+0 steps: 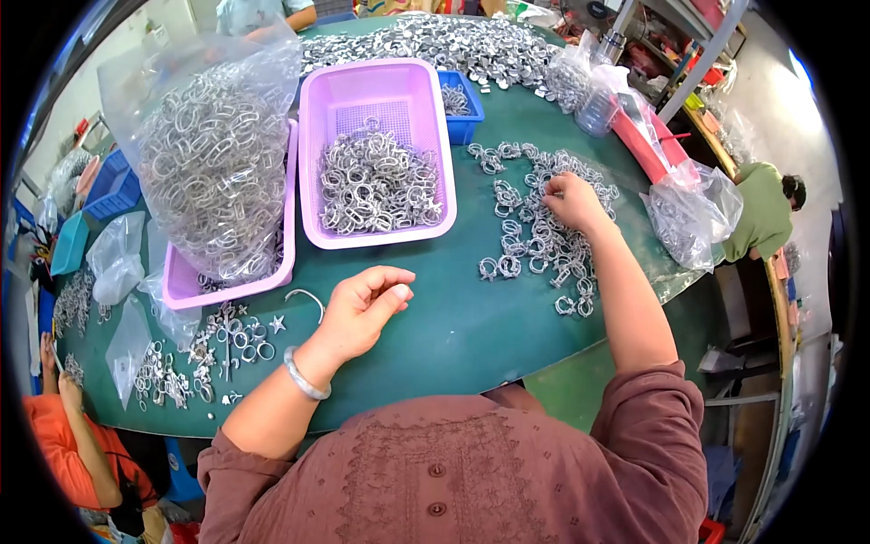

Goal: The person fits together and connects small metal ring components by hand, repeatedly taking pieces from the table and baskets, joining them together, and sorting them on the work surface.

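Note:
My right hand [573,201] reaches into a loose pile of silver metal fittings [548,240] on the right side of the table. Its fingers are curled and pinched together over the pieces, and what lies between the fingertips is hidden. Over bare tabletop, left of that pile, my left hand [365,306] hovers with nothing visible in it; the fingers reach to the right and the thumb stands slightly apart. A pale bangle [305,374] circles the left wrist. Beyond this hand stands a pink-purple plastic basket [313,227] holding a heap of similar ring-shaped metal fittings [379,186].
A bulging clear bag [213,172] of metal rings rests in a second purple basket [231,292]. Small rings and charms [243,340] lie at the near left. Loose metal pieces [435,45] cover the far green table [444,340]. Other people sit at left, right and far side.

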The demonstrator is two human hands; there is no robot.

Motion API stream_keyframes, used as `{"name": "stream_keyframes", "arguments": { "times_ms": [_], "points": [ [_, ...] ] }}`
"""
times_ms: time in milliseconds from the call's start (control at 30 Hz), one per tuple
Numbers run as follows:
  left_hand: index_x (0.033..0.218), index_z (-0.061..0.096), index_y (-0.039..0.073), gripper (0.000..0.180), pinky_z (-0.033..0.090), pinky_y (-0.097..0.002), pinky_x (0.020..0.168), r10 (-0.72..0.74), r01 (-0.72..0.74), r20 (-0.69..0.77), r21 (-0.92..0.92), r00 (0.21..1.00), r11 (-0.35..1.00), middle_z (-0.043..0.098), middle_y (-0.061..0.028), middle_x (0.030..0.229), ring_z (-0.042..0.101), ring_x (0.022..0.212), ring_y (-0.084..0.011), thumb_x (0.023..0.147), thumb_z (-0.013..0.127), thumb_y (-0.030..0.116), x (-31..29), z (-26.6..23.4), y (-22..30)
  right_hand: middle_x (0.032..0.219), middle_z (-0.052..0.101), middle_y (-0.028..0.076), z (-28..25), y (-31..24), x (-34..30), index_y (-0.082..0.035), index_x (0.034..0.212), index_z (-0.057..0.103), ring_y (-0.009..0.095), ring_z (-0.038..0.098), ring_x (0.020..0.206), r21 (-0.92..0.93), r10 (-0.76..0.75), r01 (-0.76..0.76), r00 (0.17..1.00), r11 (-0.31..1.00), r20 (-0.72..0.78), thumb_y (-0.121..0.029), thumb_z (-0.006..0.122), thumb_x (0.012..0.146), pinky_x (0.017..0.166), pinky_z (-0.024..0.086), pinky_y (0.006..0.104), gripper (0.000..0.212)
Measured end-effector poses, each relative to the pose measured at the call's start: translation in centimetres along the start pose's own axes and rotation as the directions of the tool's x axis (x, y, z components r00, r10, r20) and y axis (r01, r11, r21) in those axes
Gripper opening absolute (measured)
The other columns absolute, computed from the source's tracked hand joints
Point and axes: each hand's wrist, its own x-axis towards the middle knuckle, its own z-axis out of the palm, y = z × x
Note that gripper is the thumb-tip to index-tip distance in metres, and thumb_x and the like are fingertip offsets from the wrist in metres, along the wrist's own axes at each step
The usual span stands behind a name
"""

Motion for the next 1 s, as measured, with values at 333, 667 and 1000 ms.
{"name": "stream_keyframes", "arguments": {
  "times_ms": [333, 667, 1000],
  "points": [
    [0.103, 0.056, 0.001, 0.020, 0.045, -0.0216, 0.069, 0.014, -0.015, 0.041, 0.036, 0.999, 0.999, 0.059, -0.0015, 0.084, 0.053, 0.076, -0.0072, 0.086, 0.053, 0.010, -1.9, -0.2, -0.1, 0.069, 0.056, 0.001, -2.5, 0.9, -4.3, 0.000, 0.085, 0.058, 0.009, 0.049, 0.064, 0.474, 0.117, -0.121, 0.992, 0.872, 0.039, -0.009, 0.059, 0.077, 0.060, 0.042, 0.0258, 0.012],
    [0.104, 0.056, 0.001, 0.020, 0.047, -0.0242, 0.073, 0.016, -0.020, 0.053, 0.073, 0.998, 0.997, 0.060, -0.0040, 0.087, 0.056, 0.079, -0.0098, 0.087, 0.053, 0.011, -2.7, 0.1, -0.5, 0.088, 0.061, 0.003, -3.9, -3.1, -7.7, -0.003, 0.093, 0.057, 0.010, 0.057, 0.072, 0.927, -0.099, -0.147, 0.976, 0.344, 0.192, -0.014, 0.057, 0.083, 0.062, 0.045, 0.0215, 0.015],
    [0.112, 0.051, 0.002, 0.027, 0.046, -0.0243, 0.071, 0.109, -0.113, -0.049, -0.102, 0.993, 0.988, 0.058, -0.0048, 0.091, 0.055, 0.078, -0.0110, 0.088, 0.052, 0.015, -3.8, -2.2, 2.2, 0.083, 0.061, 0.006, -0.1, -19.3, -8.0, 0.000, 0.093, 0.057, 0.011, 0.056, 0.069, 0.965, -0.461, -0.177, 0.852, 0.191, 0.248, -0.012, 0.054, 0.084, 0.065, 0.045, 0.0232, 0.014]
  ]
}}
